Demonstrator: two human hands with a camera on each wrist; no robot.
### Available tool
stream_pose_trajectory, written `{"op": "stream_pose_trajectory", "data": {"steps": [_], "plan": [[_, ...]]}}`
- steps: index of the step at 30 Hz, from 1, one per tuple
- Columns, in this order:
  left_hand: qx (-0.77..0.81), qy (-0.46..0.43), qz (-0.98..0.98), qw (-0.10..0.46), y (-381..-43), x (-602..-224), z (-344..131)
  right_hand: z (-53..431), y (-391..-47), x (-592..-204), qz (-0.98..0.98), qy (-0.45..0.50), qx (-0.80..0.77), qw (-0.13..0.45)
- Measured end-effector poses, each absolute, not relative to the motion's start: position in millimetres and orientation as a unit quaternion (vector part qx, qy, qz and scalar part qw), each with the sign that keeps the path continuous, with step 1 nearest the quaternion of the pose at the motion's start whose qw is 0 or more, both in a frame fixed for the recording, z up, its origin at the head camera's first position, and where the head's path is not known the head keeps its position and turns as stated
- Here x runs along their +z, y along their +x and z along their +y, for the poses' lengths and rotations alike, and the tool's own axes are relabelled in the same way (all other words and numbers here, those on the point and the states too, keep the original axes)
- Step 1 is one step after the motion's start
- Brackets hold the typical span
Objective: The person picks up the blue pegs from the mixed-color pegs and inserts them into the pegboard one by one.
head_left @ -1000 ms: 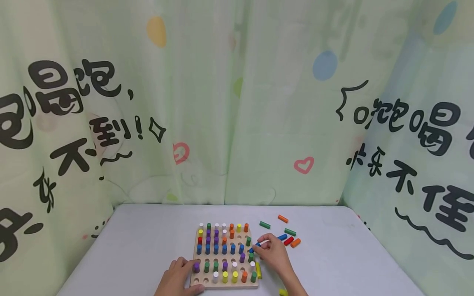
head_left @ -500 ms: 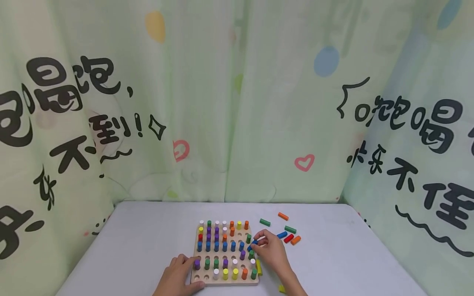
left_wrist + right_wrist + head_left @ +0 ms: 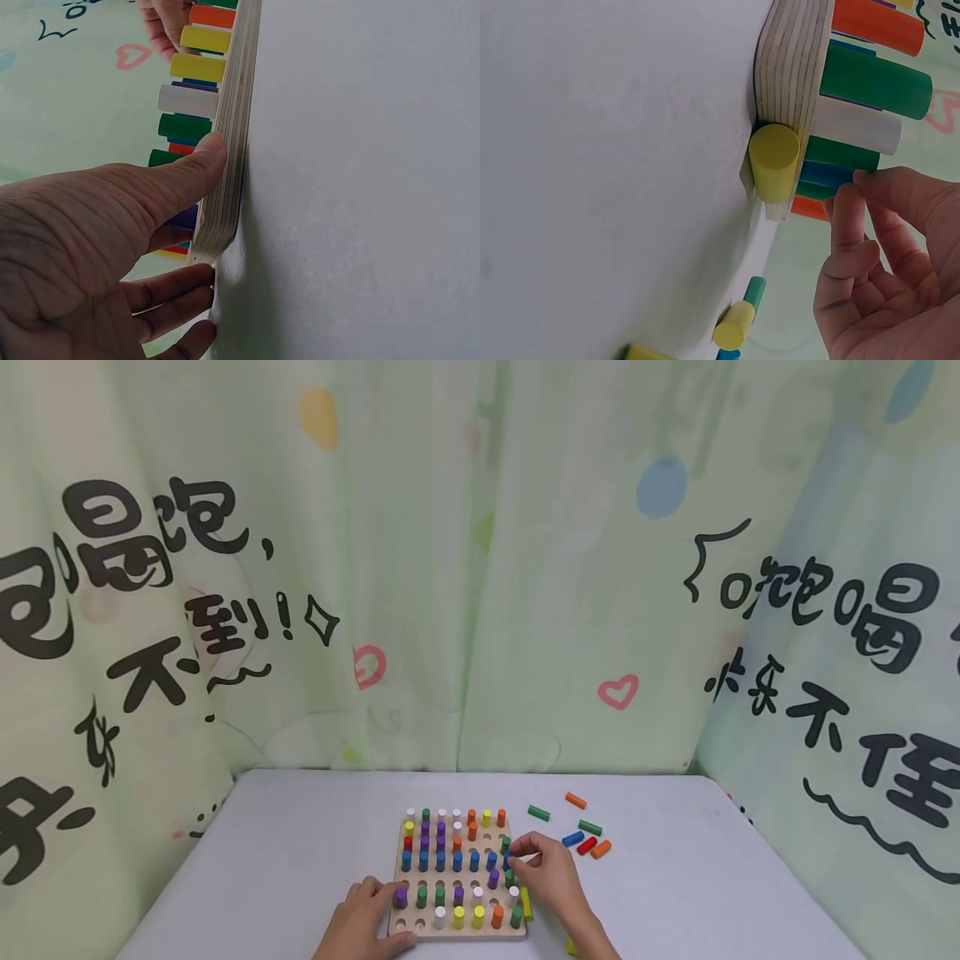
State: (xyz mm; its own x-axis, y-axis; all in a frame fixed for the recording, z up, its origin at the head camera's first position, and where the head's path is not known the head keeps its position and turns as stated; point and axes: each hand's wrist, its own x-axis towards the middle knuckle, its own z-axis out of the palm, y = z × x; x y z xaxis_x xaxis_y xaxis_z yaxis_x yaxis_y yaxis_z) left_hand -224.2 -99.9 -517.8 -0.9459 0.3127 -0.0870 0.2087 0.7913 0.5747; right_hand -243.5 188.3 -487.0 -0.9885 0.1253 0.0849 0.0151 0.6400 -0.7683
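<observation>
A wooden pegboard (image 3: pixel 465 934) on the table carries rows of coloured pegs standing in holes. My left hand (image 3: pixel 358 920) holds its near left corner; in the left wrist view the thumb (image 3: pixel 202 163) presses the near edge while other fingers lie round the side. At the right end of the blue row, my right hand (image 3: pixel 551 870) pinches a blue peg (image 3: pixel 829 174) between thumb and forefinger. That peg stands upright against the board, in line with the other blue pegs (image 3: pixel 457 862). Its lower end is hidden from view.
Loose pegs lie right of the board: two green (image 3: pixel 538 812), two orange (image 3: pixel 601 849), a red one (image 3: pixel 587 845) and a blue one (image 3: pixel 573 838). A yellow peg (image 3: pixel 527 904) lies against the board's right side. Another yellow peg (image 3: pixel 572 948) is partly behind the right forearm.
The blue peg in my right hand has gone from slanted beside the board to upright at the end of the blue row. My left hand keeps its place on the corner.
</observation>
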Motion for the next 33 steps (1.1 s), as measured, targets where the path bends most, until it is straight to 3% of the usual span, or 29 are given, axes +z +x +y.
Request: {"op": "stream_pose_trajectory", "data": {"steps": [33], "plan": [[0.297, 0.114, 0.944, 0.084, -224, -515, -97, 218, -233, -489, -0.907, -0.078, 0.402, 0.096]]}}
